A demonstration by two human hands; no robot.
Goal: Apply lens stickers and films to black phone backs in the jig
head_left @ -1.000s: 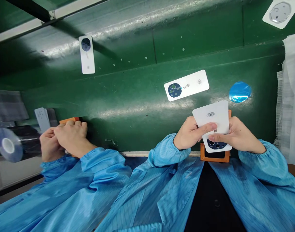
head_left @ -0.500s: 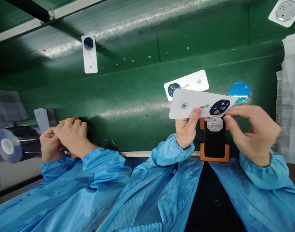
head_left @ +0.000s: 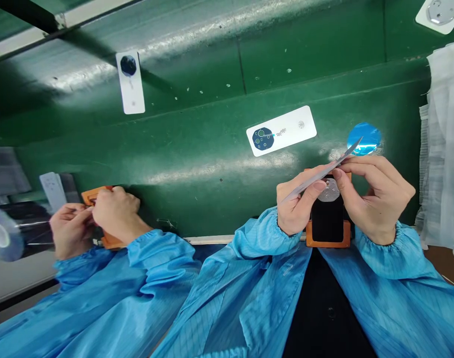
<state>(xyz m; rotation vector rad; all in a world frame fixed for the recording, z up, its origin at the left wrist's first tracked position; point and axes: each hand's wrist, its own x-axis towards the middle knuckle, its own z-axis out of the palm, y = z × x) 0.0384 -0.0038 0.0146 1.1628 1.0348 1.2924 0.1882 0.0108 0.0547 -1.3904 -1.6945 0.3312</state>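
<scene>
Between my hands a thin white phone back panel (head_left: 318,175) is tilted nearly edge-on to me, so its printed face is mostly hidden. My left hand (head_left: 294,206) pinches its lower left part between thumb and fingers. At its upper right end, the closed fingertips of my right hand (head_left: 379,196) grip it. Below both hands lies an orange holder (head_left: 328,242) with a black plate (head_left: 327,221) and a silvery ribbed patch (head_left: 328,191) near its top. A shiny blue round film (head_left: 365,138) rests just beyond my right hand.
Another white panel (head_left: 292,130) with a dark camera area lies beyond my left hand. One more panel (head_left: 132,97) is farther left. A co-worker's hands (head_left: 117,211) work over an orange holder (head_left: 111,241), near a tape roll (head_left: 5,233). White cloth (head_left: 445,149) hangs at right.
The panel in my hands has turned from showing its printed face to nearly edge-on, its right end raised. My right hand has shifted left, closer to my left hand.
</scene>
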